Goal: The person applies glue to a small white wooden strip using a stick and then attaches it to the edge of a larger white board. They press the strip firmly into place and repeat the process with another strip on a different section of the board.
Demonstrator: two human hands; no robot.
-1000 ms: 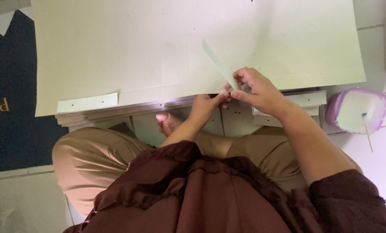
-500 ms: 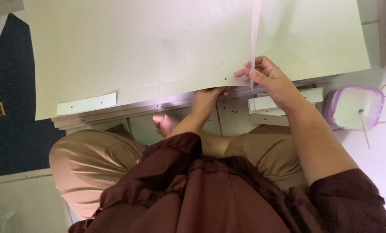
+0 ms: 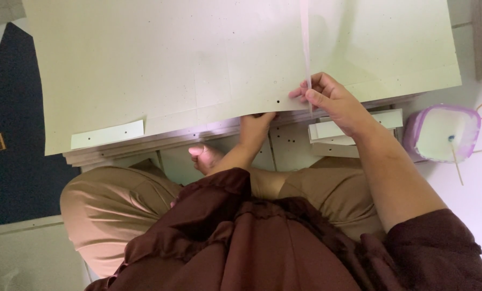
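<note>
Cream sheet point(image 3: 198, 70), 1 strip point(image 3: 305, 48), 2 hands.

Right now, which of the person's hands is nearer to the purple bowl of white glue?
The right. The right hand pinches a thin paper strip just left of the purple bowl; the left hand grips the big sheet's near edge, farther away.

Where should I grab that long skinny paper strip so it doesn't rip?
Probably at its near end, pinched flat from the right, where the right hand holds it. The paper strip is thin and stands edge-on, running away over the big pale sheet.
</note>
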